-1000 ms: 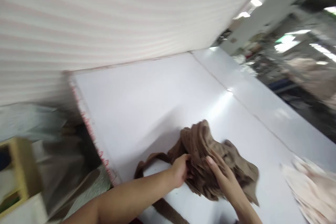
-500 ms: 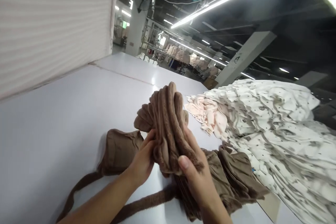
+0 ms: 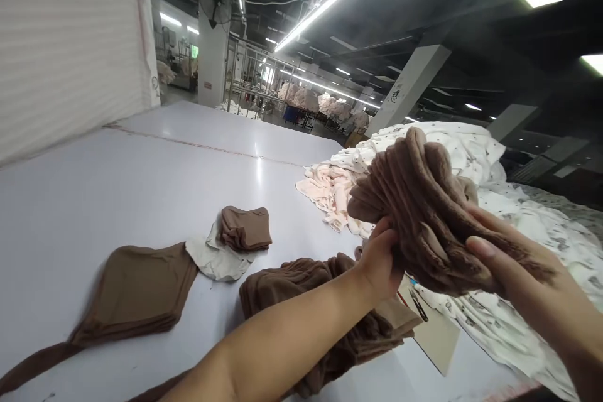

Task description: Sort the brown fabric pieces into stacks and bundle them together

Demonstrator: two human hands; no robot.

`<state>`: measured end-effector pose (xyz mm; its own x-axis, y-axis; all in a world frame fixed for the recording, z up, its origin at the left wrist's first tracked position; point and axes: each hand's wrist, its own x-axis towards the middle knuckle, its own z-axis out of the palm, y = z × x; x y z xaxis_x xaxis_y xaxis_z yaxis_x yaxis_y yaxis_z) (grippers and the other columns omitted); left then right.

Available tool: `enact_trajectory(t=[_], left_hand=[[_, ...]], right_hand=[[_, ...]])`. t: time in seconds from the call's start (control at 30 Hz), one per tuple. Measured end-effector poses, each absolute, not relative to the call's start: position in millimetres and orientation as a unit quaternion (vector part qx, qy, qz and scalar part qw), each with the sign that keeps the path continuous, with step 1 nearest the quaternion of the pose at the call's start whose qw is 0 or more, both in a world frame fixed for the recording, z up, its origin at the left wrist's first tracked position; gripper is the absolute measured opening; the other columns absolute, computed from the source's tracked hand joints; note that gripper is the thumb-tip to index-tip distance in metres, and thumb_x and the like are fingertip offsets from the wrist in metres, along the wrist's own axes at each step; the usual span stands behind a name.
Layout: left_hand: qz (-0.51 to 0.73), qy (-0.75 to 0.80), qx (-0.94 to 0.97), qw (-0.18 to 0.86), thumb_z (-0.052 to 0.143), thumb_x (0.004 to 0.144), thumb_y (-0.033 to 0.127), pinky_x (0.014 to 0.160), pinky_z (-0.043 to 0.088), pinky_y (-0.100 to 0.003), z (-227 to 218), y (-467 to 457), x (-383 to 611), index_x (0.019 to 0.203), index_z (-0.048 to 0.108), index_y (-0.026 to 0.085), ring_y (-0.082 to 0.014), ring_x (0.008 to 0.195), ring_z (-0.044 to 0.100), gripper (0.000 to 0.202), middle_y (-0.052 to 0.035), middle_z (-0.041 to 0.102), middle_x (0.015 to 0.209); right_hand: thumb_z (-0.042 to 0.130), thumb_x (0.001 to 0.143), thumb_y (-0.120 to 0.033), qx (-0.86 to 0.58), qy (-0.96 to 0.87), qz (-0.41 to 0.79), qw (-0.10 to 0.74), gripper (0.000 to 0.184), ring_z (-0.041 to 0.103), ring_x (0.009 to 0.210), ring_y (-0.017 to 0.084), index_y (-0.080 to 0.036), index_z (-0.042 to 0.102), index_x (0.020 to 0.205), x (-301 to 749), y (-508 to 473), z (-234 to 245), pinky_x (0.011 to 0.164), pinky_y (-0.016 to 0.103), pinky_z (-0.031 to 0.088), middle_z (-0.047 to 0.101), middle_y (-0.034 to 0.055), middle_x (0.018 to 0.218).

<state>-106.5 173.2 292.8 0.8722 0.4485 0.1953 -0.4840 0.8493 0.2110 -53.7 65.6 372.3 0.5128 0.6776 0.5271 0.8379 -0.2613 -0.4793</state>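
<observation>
A thick bundle of brown plush fabric pieces (image 3: 419,201), layered and folded over, is held up above the table between both hands. My left hand (image 3: 384,264) grips its lower left side, most of the fingers hidden behind the cloth. On the right, my right hand (image 3: 522,270) clasps the bundle with the thumb across the front. Below my left forearm lies a loose pile of brown fabric pieces (image 3: 282,279), partly covered by the arm. Further left rests a flat, neat stack of brown pieces (image 3: 146,286), with a long brown strip (image 3: 38,361) near its lower corner.
A small folded brown stack (image 3: 247,226) sits partly on crumpled pale paper (image 3: 226,267). White spotted fabric (image 3: 532,220) is heaped on the right beside pale pink cloth (image 3: 330,188). A beige board (image 3: 440,345) with a dark slim tool (image 3: 418,306) lies below the bundle.
Both hands have carried the bundle to the right in view, over the white fabric heap. The view has shifted too, and the small stack on the paper now shows.
</observation>
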Motion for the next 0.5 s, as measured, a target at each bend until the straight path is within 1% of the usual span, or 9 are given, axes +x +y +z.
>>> enact_trajectory(t=[0.07, 0.1, 0.13, 0.17, 0.23, 0.3, 0.4, 0.47, 0.5], left_hand=[[0.217, -0.041, 0.128, 0.967, 0.059, 0.065, 0.022, 0.087, 0.044, -0.027, 272, 154, -71, 0.094, 0.061, 0.017, -0.0200, 0.101, 0.057, 0.030, -0.0040, 0.064, 0.097], [0.196, -0.018, 0.131, 0.972, 0.057, 0.069, 0.026, 0.087, 0.044, -0.028, 253, 145, -59, 0.098, 0.061, 0.017, -0.0209, 0.102, 0.057, 0.031, -0.0055, 0.064, 0.102], [0.164, 0.012, 0.137, 0.977, 0.052, 0.073, 0.033, 0.086, 0.046, -0.032, 231, 136, -51, 0.099, 0.061, 0.015, -0.0227, 0.102, 0.057, 0.033, -0.0081, 0.064, 0.104], [0.138, 0.054, 0.144, 0.978, 0.047, 0.076, 0.038, 0.084, 0.047, -0.034, 208, 129, -45, 0.099, 0.061, 0.014, -0.0240, 0.099, 0.059, 0.036, -0.0101, 0.064, 0.102], [0.087, 0.133, 0.170, 0.972, 0.043, 0.076, 0.038, 0.079, 0.048, -0.038, 162, 117, -42, 0.094, 0.063, 0.010, -0.0268, 0.091, 0.061, 0.039, -0.0148, 0.066, 0.093], [0.063, 0.196, 0.196, 0.959, 0.039, 0.077, 0.040, 0.077, 0.048, -0.040, 129, 110, -43, 0.095, 0.063, 0.009, -0.0278, 0.088, 0.062, 0.043, -0.0158, 0.067, 0.088], [0.066, 0.263, 0.240, 0.932, 0.037, 0.077, 0.042, 0.077, 0.047, -0.038, 112, 106, -45, 0.100, 0.062, 0.013, -0.0266, 0.088, 0.061, 0.045, -0.0130, 0.067, 0.088], [0.073, 0.297, 0.280, 0.910, 0.039, 0.077, 0.041, 0.078, 0.046, -0.036, 114, 106, -44, 0.104, 0.060, 0.014, -0.0253, 0.090, 0.060, 0.043, -0.0110, 0.067, 0.090], [0.075, 0.311, 0.302, 0.898, 0.041, 0.077, 0.039, 0.078, 0.046, -0.035, 116, 106, -44, 0.106, 0.059, 0.015, -0.0248, 0.091, 0.059, 0.042, -0.0104, 0.066, 0.092]], right_hand=[[0.055, 0.074, -0.054, -0.803, -0.486, -0.055, 0.342, 0.056, 0.048, 0.118, 0.029, -0.037, 0.046, 0.127, -15, 54, 349, 0.095, 0.042, 0.044, 0.050, -0.0001, 0.131], [0.053, 0.077, -0.053, -0.803, -0.497, -0.025, 0.327, 0.056, 0.045, 0.120, 0.028, -0.036, 0.043, 0.129, 0, 50, 327, 0.098, 0.045, 0.041, 0.047, 0.0012, 0.134], [0.054, 0.077, -0.050, -0.806, -0.504, 0.002, 0.311, 0.055, 0.043, 0.122, 0.028, -0.033, 0.045, 0.128, 13, 47, 300, 0.100, 0.048, 0.037, 0.044, 0.0026, 0.136], [0.055, 0.076, -0.049, -0.809, -0.508, 0.028, 0.293, 0.053, 0.039, 0.125, 0.029, -0.029, 0.050, 0.125, 22, 43, 269, 0.102, 0.051, 0.033, 0.044, 0.0047, 0.135], [0.055, 0.076, -0.050, -0.814, -0.511, 0.079, 0.265, 0.053, 0.046, 0.118, 0.031, -0.021, 0.056, 0.120, 32, 36, 212, 0.099, 0.055, 0.035, 0.052, 0.0123, 0.127], [0.052, 0.079, -0.048, -0.808, -0.519, 0.118, 0.251, 0.053, 0.042, 0.122, 0.028, -0.022, 0.051, 0.125, 37, 26, 176, 0.102, 0.050, 0.033, 0.047, 0.0110, 0.132], [0.054, 0.078, -0.051, -0.781, -0.544, 0.173, 0.254, 0.059, 0.035, 0.128, 0.023, -0.028, 0.042, 0.131, 50, 16, 174, 0.105, 0.044, 0.030, 0.039, 0.0056, 0.139], [0.046, 0.081, -0.054, -0.767, -0.541, 0.177, 0.297, 0.055, 0.037, 0.127, 0.021, -0.030, 0.041, 0.131, 65, 18, 192, 0.106, 0.042, 0.029, 0.041, 0.0030, 0.138], [0.038, 0.085, -0.054, -0.770, -0.535, 0.152, 0.312, 0.051, 0.038, 0.126, 0.018, -0.031, 0.041, 0.130, 73, 22, 201, 0.106, 0.040, 0.028, 0.043, 0.0015, 0.137]])
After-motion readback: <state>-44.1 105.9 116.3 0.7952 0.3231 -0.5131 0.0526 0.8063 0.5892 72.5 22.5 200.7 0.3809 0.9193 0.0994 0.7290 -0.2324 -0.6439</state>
